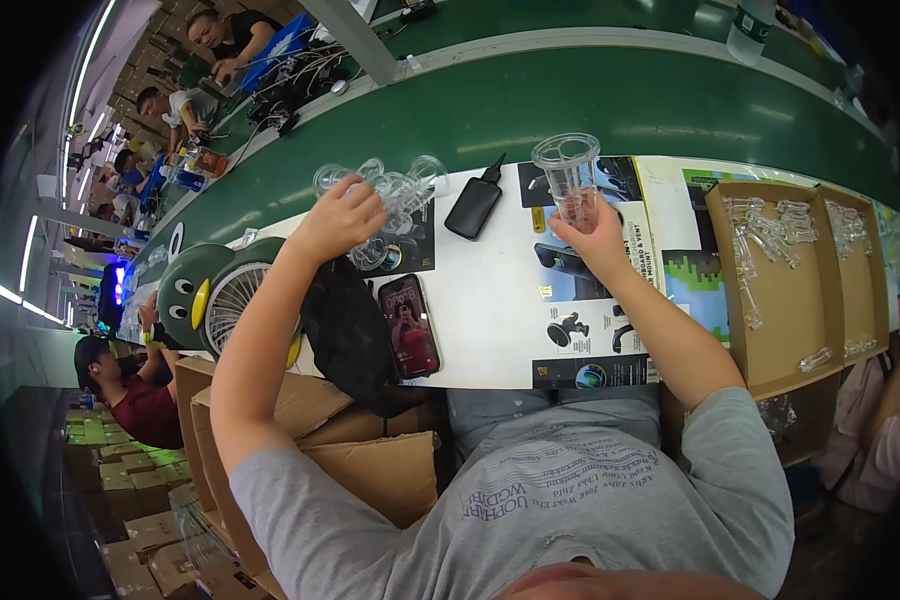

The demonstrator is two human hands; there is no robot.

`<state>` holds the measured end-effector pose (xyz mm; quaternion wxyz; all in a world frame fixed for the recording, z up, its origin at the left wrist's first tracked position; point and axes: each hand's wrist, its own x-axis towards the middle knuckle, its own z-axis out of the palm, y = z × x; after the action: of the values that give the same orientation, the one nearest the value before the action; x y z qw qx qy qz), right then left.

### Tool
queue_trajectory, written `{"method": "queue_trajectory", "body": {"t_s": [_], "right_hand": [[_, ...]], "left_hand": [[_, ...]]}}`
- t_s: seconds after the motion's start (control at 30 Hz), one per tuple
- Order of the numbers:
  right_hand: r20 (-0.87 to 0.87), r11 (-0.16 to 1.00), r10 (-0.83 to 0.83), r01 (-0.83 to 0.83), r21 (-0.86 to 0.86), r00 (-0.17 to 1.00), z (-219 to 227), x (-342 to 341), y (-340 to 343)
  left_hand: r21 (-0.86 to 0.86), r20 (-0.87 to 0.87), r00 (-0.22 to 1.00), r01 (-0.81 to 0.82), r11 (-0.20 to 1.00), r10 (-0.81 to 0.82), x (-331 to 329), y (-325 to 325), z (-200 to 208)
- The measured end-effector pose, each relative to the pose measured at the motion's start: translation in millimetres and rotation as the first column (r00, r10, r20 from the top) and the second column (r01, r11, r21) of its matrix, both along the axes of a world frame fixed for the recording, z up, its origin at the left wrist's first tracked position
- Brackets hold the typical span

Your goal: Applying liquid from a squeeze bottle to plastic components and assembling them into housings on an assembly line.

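Clear plastic cup-shaped part (568, 170) being gripped upright in right hand (595, 235), above white worktop (480, 300).
Left hand (335, 220) curling closed over pile of clear plastic parts (395, 195), near black pouch (473, 205). Lying just beside left forearm: smartphone (408, 325) with lit screen. Sitting at right: cardboard trays (790, 290) holding more clear parts. Running beyond worktop: green conveyor belt (610, 105).
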<state>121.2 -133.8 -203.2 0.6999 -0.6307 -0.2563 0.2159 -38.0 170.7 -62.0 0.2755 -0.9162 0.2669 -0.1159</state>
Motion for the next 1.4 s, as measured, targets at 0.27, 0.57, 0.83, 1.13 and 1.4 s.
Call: {"method": "queue_trajectory", "body": {"t_s": [0.27,0.57,0.83,1.13,1.4], "right_hand": [[0.006,0.998,-0.019,0.019,0.064,1.0,-4,0,2],[-0.012,0.998,-0.026,0.027,0.065,1.0,-3,-2,1],[0.01,1.0,0.016,-0.016,0.002,1.0,1,-3,0],[0.011,0.999,-0.02,0.019,0.05,1.0,-2,-3,1],[-0.014,1.0,0.02,-0.02,0.007,1.0,2,-3,-1]], "left_hand": [[0.103,-0.214,0.971,0.132,0.986,-0.107,-15,-36,-14],[0.052,-0.359,0.929,0.121,0.991,-0.094,-26,-70,-35],[0.065,-0.381,0.909,-0.158,0.985,0.171,-37,-99,-32],[-0.385,-0.387,0.921,-0.205,0.9,0.045,-37,-102,-3],[-0.658,-0.098,0.777,-0.52,0.545,0.622,-22,-11,-13]]}}
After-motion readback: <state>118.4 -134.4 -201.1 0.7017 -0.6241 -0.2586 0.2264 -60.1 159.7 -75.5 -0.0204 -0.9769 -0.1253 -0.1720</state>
